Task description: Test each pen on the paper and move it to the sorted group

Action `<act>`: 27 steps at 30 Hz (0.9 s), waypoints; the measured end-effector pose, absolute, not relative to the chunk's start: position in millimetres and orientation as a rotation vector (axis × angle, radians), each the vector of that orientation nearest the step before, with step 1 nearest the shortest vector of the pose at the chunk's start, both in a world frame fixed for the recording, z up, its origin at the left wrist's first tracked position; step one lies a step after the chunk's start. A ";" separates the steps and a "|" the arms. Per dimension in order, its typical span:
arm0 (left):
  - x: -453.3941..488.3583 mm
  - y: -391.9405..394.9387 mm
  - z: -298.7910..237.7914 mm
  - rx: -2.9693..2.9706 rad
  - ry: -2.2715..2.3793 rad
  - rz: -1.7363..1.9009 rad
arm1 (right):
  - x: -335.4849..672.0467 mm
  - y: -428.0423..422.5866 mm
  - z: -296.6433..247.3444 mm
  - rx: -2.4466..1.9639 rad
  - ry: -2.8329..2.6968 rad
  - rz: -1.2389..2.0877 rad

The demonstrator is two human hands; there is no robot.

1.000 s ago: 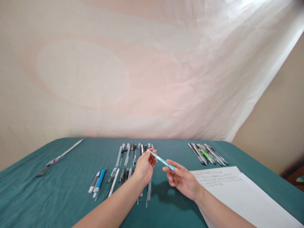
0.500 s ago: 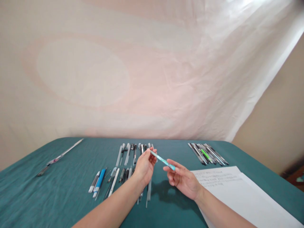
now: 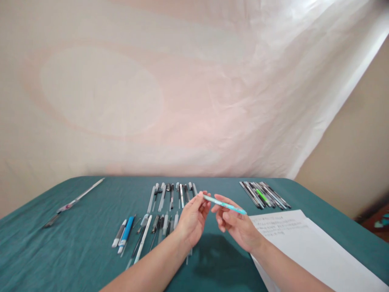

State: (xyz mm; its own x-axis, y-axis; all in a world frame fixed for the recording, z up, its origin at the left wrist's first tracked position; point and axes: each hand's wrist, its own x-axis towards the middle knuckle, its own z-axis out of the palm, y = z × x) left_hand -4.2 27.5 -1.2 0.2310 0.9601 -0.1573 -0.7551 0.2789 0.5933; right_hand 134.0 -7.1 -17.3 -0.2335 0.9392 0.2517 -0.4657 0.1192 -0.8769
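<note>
A slim light-blue pen is held up above the table, nearly level, its right end slightly lower. My left hand pinches its pale left end between thumb and fingertips. Curled around the pen's middle and right part is my right hand, the pen lying across its fingers with the blue end sticking out past them. Below and behind my left hand lie several disassembled pen parts, clear barrels, caps and thin refills, partly hidden by my left forearm.
A tight row of pens, one bright green, lies at the back right. White sheets with handwriting are at the right. A blue pen barrel rests at the left. Farther left lies a long wrapped bundle on the green cloth.
Both hands have shifted a little to the right and closer together. The pen has turned flatter, and its blue end now reaches beyond my right fingers.
</note>
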 end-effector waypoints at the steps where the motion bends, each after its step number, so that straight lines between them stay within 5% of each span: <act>1: -1.2 22.5 -0.8 0.503 0.520 1.185 | 132.5 -7.9 -16.3 -0.631 -1.186 1.378; 7: 10.1 -0.4 -5.1 1.043 0.519 0.999 | 155.2 -5.3 -2.4 -0.929 -1.351 1.013; 15: 9.1 -34.5 -10.6 2.497 0.331 0.402 | 262.5 -18.0 -14.0 -1.348 -1.127 0.680; 27: 8.2 -25.9 -16.2 2.616 0.324 0.207 | 334.5 -57.8 -52.9 -1.647 -1.223 0.571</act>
